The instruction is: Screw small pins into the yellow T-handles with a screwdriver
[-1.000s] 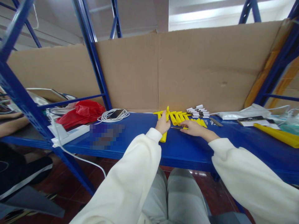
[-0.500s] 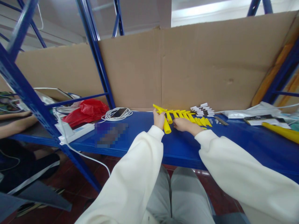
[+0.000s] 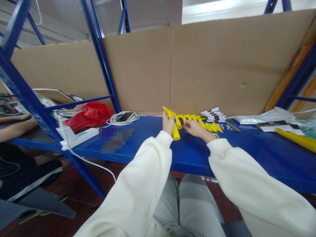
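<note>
My left hand (image 3: 168,124) is wrapped round a rolled yellow piece (image 3: 176,134), whose wide end points down toward me and whose thin end sticks up past the fingers. Just right of it, my right hand (image 3: 195,127) has its fingers pinched together over the blue table; what they hold, if anything, is too small to make out. A row of yellow rolled pieces (image 3: 201,123) lies behind and beside the right hand. Several small flat yellow pieces (image 3: 213,127) lie to its right, with white-and-black pieces (image 3: 214,115) behind them.
On the blue table (image 3: 247,144) are a coiled white cable (image 3: 122,118), a red bag (image 3: 92,115) and a white power strip (image 3: 84,136) at left. A yellow roll (image 3: 296,139) and a plastic bag (image 3: 264,117) lie right. Cardboard stands behind. Another person's arm (image 3: 18,129) rests far left.
My right hand has shifted slightly, its fingers now higher and more visible. The left hand keeps hold of the yellow piece. The view has tilted a little.
</note>
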Available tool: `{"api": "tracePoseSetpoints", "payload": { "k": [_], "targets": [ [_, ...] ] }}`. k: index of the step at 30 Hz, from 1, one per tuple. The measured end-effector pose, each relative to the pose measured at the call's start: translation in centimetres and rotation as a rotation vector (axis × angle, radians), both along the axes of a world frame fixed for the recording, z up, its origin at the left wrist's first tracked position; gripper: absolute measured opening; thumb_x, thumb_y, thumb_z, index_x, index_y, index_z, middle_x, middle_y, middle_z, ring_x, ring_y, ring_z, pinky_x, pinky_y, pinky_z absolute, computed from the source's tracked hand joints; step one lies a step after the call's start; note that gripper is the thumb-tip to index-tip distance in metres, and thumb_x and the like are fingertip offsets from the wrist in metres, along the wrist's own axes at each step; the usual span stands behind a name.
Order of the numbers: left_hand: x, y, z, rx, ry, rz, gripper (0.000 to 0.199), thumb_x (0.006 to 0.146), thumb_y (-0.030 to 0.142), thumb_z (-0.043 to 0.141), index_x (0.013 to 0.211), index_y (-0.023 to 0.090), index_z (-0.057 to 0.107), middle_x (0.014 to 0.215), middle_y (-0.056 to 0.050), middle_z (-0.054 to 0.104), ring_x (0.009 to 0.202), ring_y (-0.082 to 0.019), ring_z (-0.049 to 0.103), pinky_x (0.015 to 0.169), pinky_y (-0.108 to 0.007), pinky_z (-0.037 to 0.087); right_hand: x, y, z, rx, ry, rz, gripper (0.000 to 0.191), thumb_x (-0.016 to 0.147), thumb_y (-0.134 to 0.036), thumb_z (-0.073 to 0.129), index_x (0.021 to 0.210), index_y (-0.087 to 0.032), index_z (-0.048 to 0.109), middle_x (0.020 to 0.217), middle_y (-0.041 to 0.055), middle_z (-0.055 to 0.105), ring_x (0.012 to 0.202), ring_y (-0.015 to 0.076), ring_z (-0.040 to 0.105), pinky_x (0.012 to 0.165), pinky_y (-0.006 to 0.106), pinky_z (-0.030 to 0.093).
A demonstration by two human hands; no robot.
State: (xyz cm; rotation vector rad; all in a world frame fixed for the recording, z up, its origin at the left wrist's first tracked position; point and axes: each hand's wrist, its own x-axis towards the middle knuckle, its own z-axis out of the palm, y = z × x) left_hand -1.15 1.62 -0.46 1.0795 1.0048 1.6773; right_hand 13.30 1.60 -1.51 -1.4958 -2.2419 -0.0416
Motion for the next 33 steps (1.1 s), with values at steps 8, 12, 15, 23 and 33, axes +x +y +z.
{"api": "tracePoseSetpoints", "payload": {
  "k": [8, 12, 15, 23, 33],
  "targets": [
    [0.1, 0.5, -0.6, 0.058, 0.105, 0.007, 0.059, 0.089, 0.01, 0.053, 0.143, 0.026, 0.037, 0.108, -0.005, 0.067, 0.056, -0.009, 0.058, 0.057, -0.023, 0.054, 3.0, 0.8, 1.2, 0.146, 0.227, -0.066, 0.019, 0.086, -0.024, 0.056, 0.088, -0.018, 0.073, 0.087, 0.0085, 0.075, 0.081, 0.0214, 0.068, 0.078, 0.031, 0.05],
    [0.1, 0.5, -0.7, 0.064, 0.122, 0.007, 0.058, 0.09, 0.012, 0.053, 0.144, 0.026, 0.037, 0.108, -0.005, 0.067, 0.056, -0.009, 0.057, 0.055, -0.022, 0.054, 7.2, 1.2, 2.2, 0.24, 0.419, -0.247, 0.017, 0.082, -0.026, 0.059, 0.084, -0.017, 0.072, 0.085, 0.0094, 0.075, 0.08, 0.022, 0.067, 0.078, 0.032, 0.051],
    [0.2, 0.4, -0.6, 0.062, 0.13, 0.002, 0.058, 0.09, 0.012, 0.053, 0.145, 0.025, 0.037, 0.107, -0.005, 0.067, 0.057, -0.009, 0.058, 0.056, -0.023, 0.054, 10.8, 0.7, 2.5, 0.26, 0.544, -0.487, 0.015, 0.079, -0.022, 0.06, 0.085, -0.014, 0.072, 0.087, 0.0127, 0.074, 0.081, 0.0218, 0.066, 0.077, 0.031, 0.049],
    [0.3, 0.2, -0.6, 0.068, 0.128, -0.004, 0.057, 0.09, 0.011, 0.053, 0.143, 0.025, 0.038, 0.109, -0.006, 0.066, 0.058, -0.009, 0.058, 0.056, -0.023, 0.053, 17.3, -1.8, 1.0, 0.068, 0.594, -0.841, 0.025, 0.066, -0.011, 0.066, 0.049, -0.023, 0.053, 0.053, 0.0042, 0.055, 0.062, 0.0206, 0.053, 0.066, 0.034, 0.042],
    [0.2, 0.4, -0.7, 0.065, 0.142, -0.02, 0.054, 0.091, 0.016, 0.058, 0.14, 0.027, 0.039, 0.096, -0.001, 0.064, 0.051, -0.007, 0.053, 0.051, -0.019, 0.049, 20.0, 0.8, -2.4, 0.075, 0.403, -0.754, 0.02, 0.064, -0.015, 0.067, 0.051, -0.023, 0.055, 0.056, 0.0083, 0.057, 0.066, 0.0246, 0.059, 0.065, 0.037, 0.043]
  ]
}}
